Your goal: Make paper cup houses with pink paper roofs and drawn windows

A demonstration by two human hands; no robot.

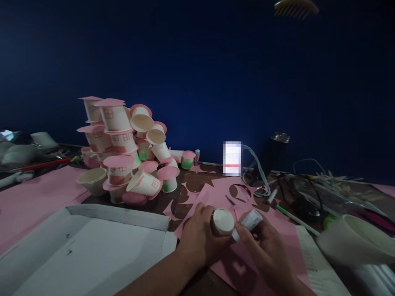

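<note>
Near the tabletop's [210, 283] near left corner lies a white tray [92, 250], its low walls probably there to contain loose pieces. Behind it, towards the far edge, decorated cups [119, 119] rise in a leaning heap, perhaps piled high to save room. At the near edge, right of the tray, the left hand [197, 232] wraps its fingers round a cup [224, 221], round end up, seemingly to steady it; that forearm slants in from the near edge. Close beside, the right hand [268, 244] pinches a white tube [251, 220] between thumb and fingers, knuckles outward, wrist angled inward, likely for fine control. Pink paper [290, 234] lies beneath both. A dark flask [272, 156] stands by the far edge, apparently kept clear of the elbows.
</note>
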